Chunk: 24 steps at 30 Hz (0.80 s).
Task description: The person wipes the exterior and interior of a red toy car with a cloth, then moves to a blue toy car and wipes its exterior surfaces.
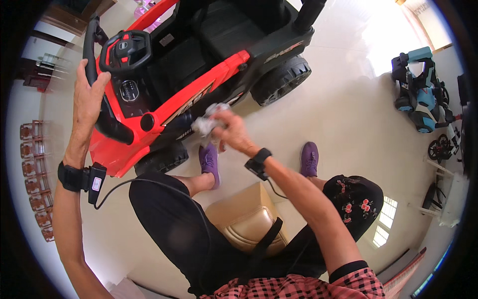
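A red and black ride-on toy car (186, 107) stands in front of me on the left, with a black steering wheel (123, 48) and chunky black tyres. My left hand (88, 102) grips the black windscreen frame (113, 124) beside the wheel, thumb on one side and fingers over the other. In my right hand (233, 130) is a crumpled whitish-grey cloth (210, 119), close to the car's lower side. Both cloth and hand are blurred; I cannot tell if the cloth touches the panel.
I sit on a gold padded stool (244, 219), purple shoes (309, 158) on the shiny tiled floor. A blue and black toy vehicle (420, 92) and a small bike (443, 144) stand at the right. Carved wooden seats (35, 174) line the far left. A cable hangs from my left wrist.
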Each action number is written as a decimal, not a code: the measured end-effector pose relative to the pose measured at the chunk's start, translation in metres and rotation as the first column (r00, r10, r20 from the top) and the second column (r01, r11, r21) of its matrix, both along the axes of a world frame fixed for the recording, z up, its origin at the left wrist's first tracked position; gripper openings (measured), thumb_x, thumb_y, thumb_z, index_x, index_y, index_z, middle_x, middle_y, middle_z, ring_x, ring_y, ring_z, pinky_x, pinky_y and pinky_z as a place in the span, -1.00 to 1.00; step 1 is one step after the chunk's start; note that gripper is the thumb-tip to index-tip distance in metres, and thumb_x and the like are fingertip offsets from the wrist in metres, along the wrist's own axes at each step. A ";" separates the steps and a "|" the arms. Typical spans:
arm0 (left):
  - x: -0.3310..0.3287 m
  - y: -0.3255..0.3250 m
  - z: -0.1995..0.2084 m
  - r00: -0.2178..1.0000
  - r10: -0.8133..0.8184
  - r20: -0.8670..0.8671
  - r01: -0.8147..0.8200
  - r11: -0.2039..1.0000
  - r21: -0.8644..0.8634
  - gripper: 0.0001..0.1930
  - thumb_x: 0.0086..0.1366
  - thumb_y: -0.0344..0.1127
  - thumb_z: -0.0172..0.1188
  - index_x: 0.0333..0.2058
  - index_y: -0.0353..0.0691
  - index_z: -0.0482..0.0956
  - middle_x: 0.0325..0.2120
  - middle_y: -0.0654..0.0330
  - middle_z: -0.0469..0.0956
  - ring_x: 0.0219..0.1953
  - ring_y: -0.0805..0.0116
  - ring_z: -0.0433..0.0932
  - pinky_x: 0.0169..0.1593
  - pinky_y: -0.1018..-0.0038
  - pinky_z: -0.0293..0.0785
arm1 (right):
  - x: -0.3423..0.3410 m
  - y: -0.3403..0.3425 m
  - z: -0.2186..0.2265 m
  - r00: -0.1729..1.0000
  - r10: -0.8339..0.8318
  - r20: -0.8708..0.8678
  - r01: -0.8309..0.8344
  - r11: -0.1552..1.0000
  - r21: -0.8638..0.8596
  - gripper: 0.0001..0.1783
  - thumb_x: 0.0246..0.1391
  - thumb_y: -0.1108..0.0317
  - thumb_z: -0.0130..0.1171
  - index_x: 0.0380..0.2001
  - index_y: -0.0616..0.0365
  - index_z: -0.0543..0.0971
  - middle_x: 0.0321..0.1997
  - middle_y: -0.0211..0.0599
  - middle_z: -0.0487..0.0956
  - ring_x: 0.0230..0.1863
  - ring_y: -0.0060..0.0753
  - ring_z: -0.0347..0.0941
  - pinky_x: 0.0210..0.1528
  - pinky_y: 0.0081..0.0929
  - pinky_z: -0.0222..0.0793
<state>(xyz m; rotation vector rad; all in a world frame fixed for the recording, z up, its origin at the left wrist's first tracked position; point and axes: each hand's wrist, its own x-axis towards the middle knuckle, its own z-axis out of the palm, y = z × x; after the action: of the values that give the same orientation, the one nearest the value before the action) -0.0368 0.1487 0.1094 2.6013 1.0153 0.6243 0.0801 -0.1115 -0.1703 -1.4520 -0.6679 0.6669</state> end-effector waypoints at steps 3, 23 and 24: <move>-0.001 -0.004 0.002 1.000 -0.006 0.024 0.006 0.999 -0.033 -0.24 0.19 -0.06 0.20 0.21 -0.46 0.18 -0.09 -0.06 0.46 -0.13 0.21 0.47 0.01 0.39 0.37 | 0.038 -0.021 0.001 0.912 -0.331 -0.242 0.378 0.908 0.181 -0.71 0.00 0.49 0.14 -0.14 0.13 0.51 -0.15 -0.22 0.53 -0.16 -0.32 0.50 -0.16 -0.43 0.46; 0.005 -0.016 -0.001 0.983 -0.037 0.177 0.056 0.993 -0.104 -0.70 0.17 -0.15 0.21 -0.31 -0.29 0.52 -0.72 0.39 0.25 -0.61 0.61 0.21 -0.52 0.52 0.18 | -0.089 0.087 -0.061 0.188 -0.425 -0.885 0.420 0.849 -0.319 -0.61 0.20 0.33 0.09 0.00 -0.14 0.18 -0.14 -0.28 0.47 -0.28 -0.22 0.49 -0.44 -0.25 0.46; 0.008 -0.019 0.004 0.983 -0.047 0.177 0.066 0.992 -0.106 -0.71 0.17 -0.17 0.22 -0.32 -0.30 0.51 -0.72 0.39 0.26 -0.62 0.62 0.21 -0.53 0.53 0.18 | -0.104 0.093 -0.064 0.177 -0.369 -0.912 0.385 0.879 -0.281 -0.66 0.21 0.35 0.06 -0.02 -0.12 0.22 -0.17 -0.30 0.48 -0.28 -0.22 0.49 -0.43 -0.25 0.46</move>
<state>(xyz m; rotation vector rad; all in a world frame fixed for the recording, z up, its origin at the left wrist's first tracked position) -0.0290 0.1301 0.1135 2.4211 0.8922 0.7442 -0.0243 -0.0189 -0.2343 -0.8403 0.6856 0.9675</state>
